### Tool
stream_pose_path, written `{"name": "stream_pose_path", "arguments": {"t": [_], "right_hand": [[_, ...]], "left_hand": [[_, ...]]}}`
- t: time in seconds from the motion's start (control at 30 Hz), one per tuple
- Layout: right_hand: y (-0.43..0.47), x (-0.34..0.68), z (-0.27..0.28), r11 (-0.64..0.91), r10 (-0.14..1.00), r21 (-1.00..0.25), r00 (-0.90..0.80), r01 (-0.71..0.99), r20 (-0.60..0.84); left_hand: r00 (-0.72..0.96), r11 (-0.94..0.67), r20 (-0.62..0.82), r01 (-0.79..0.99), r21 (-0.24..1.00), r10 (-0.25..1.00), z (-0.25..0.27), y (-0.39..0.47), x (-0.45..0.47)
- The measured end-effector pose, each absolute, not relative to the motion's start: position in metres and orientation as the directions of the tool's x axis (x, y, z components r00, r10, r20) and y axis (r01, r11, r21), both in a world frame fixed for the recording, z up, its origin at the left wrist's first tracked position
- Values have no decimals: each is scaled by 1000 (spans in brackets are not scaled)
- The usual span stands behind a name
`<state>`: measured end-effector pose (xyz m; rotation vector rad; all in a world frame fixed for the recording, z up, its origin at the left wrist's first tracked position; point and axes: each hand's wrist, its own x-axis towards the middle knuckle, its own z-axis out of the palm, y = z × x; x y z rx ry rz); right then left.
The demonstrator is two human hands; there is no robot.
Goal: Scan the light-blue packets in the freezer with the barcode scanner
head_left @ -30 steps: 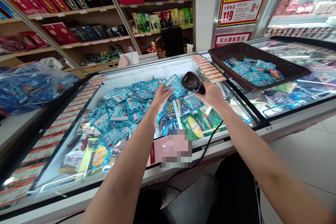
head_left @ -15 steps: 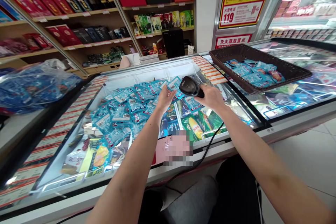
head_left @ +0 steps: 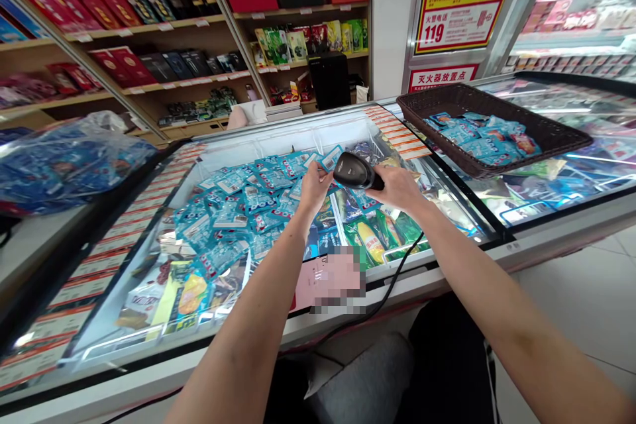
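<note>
My right hand (head_left: 397, 187) is wrapped round the handle of a black barcode scanner (head_left: 352, 171), its head pointing left. Close to the scanner's head, my left hand (head_left: 316, 184) pinches a small blue snack packet (head_left: 332, 156) with a white barcode label. Part of that packet lies behind the scanner. Many similar blue packets (head_left: 238, 202) are spread over the glass top of the chest freezer below my left hand. From the scanner a black cable (head_left: 397, 273) hangs down over the freezer's front edge.
A dark woven basket (head_left: 556, 139) with blue packets stands at the right. At the left lies a clear plastic bag (head_left: 106, 126) full of blue packets. A pink phone-like object (head_left: 311, 283), partly blurred out, rests on the freezer's front edge. Stocked shelves (head_left: 163, 25) line the back.
The scanner has tilted and shifted slightly left, covering more of the packet. My left hand keeps its pinch almost in place.
</note>
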<state>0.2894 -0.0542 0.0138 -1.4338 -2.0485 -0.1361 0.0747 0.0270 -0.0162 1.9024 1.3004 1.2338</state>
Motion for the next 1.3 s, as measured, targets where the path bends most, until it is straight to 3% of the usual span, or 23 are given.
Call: {"name": "stream_pose_path", "arguments": {"t": [0.3, 0.47, 0.7, 0.9, 1.0, 1.1, 1.3], "right_hand": [[-54, 290, 14, 403, 824, -244, -234, 882, 516], [-54, 291, 14, 408, 824, -252, -235, 878, 515], [-55, 291, 16, 400, 823, -260, -220, 879, 524], [-54, 297, 20, 216, 848, -235, -63, 948, 526], [-51, 301, 20, 118, 850, -257, 36, 959, 525], [-49, 304, 20, 90, 839, -287, 83, 954, 538], [-47, 307, 17, 103, 810, -316, 105, 943, 577]], "left_hand": [[123, -399, 384, 412, 819, 915, -14, 23, 77], [101, -411, 417, 486, 771, 903, -12, 21, 77], [140, -437, 419, 416, 797, 897, -18, 26, 74], [15, -478, 533, 463, 746, 846, -27, 35, 69], [-27, -501, 621, 565, 656, 783, -28, 35, 68], [34, -508, 693, 706, 493, 720, -25, 29, 69], [261, -541, 628, 784, 304, 733, -15, 14, 78]]}}
